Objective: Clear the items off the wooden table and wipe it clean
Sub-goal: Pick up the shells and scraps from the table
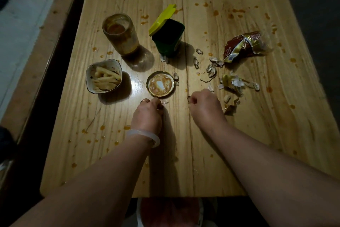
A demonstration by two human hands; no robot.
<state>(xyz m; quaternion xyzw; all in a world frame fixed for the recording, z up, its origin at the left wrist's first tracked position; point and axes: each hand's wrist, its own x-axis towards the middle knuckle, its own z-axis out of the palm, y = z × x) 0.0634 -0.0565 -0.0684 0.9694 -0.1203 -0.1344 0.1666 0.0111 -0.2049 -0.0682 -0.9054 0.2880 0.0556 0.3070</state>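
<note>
Both my hands are low in the middle of the frame, knuckles up, fingers curled under. My left hand (147, 111) sits just below the sauce-smeared jar lid (160, 84), with a pale scrap of shell touching its fingertips. Whether those fingers pinch anything, I cannot tell, because the back of the hand hides them. My right hand (205, 106) is just beside it to the right, thumb and forefinger closed on a small dark bit, a peanut shell fragment by the look of it.

The wooden worktop (239, 144) is far from cleared. The open glass jar (120, 33) stands at upper left of centre, the green tub with its yellow flip lid (168, 37) just right of it, and the small dish of fries (104, 76) at left. A crumpled snack wrapper (243, 46) lies at right, with peanut shells (213, 68) scattered between it and my right hand. Orange sauce drops (103, 127) speckle the wood all over.

I judge the step in hand to be gathering the loose shells. Doing it well probably means sweeping them into one heap with the side of the hand rather than pinching piece by piece, and keeping them out of the wet drops so they don't smear. A container below the near edge at the bottom of the frame may be a bin (170, 212), though it is too dark to be sure. The jar, tub and dish should go off before any wiping.
</note>
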